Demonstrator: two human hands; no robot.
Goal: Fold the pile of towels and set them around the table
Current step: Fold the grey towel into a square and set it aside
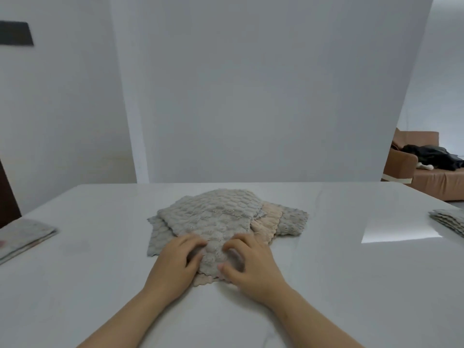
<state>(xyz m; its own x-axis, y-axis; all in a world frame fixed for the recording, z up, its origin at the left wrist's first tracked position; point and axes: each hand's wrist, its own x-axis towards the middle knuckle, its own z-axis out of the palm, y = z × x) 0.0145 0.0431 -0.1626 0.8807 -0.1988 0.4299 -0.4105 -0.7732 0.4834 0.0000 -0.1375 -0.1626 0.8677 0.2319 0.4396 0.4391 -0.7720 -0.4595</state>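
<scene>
The pile of towels (227,231) is lying mid-table (351,272), spreading left to right. Its top grey towel (213,217) is sitting cornerwise, one corner pointing toward the near edge. The left hand (175,262) and right hand (253,266) are gripping that corner with curled fingers. One folded towel (22,237) is resting at the left edge and another folded stack (449,221) at the right edge.

Grey scale-textured towels (216,217), one beige towel (266,219), white table (326,272)
</scene>
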